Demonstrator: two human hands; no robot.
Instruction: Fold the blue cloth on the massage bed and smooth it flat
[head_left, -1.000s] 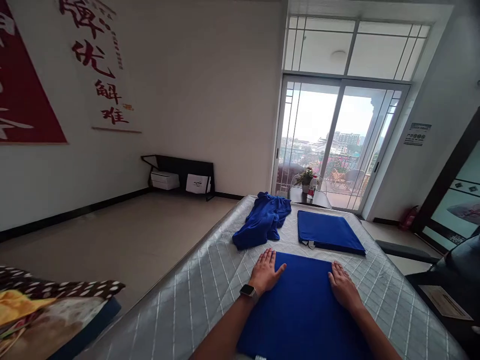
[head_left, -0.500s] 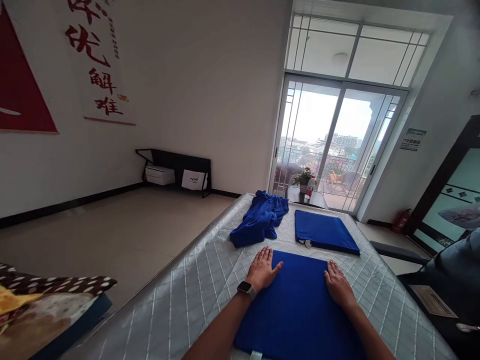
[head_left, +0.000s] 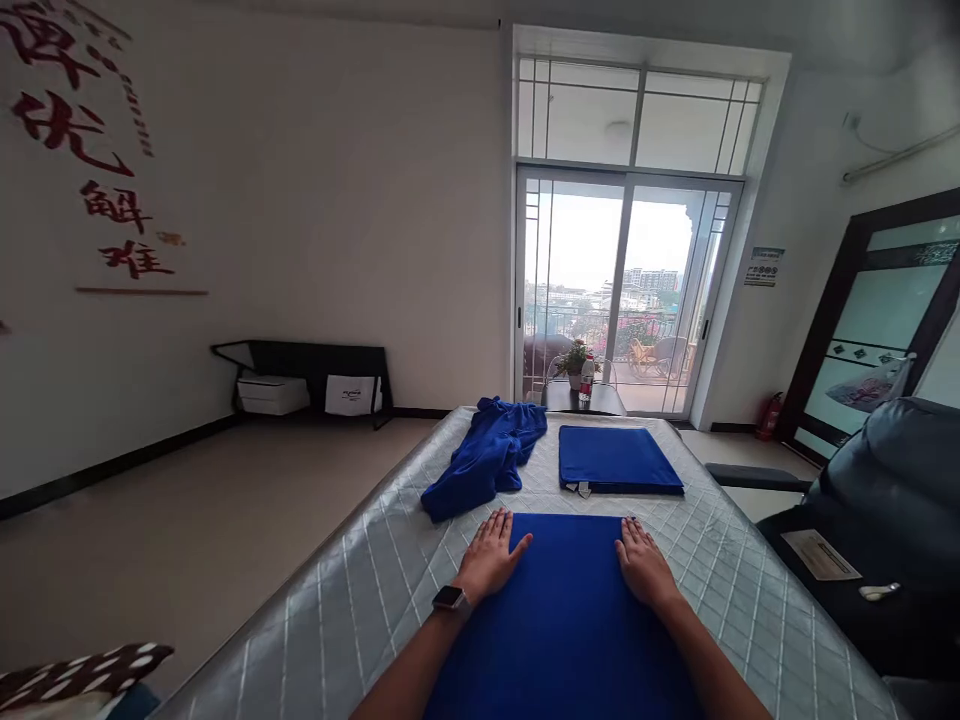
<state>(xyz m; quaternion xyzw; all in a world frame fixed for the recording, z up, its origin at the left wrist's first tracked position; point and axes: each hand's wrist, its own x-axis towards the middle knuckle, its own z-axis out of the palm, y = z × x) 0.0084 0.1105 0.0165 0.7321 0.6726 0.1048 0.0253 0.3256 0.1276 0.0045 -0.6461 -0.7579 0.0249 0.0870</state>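
Blue, flat, rectangular cloth (head_left: 566, 620) lies on the silver-grey quilted mattress (head_left: 337, 600) directly before the person. The bare left hand (head_left: 491, 555) and bare right hand (head_left: 645, 565) rest flat at its far corners, fingers together, thumbs out, pinching nothing; that placement probably holds the fabric flat and square. It looks smooth, matte, evenly coloured, straight along its far edge.

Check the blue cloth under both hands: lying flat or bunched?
Flat: the blue cloth shows a smooth surface and straight far edge.
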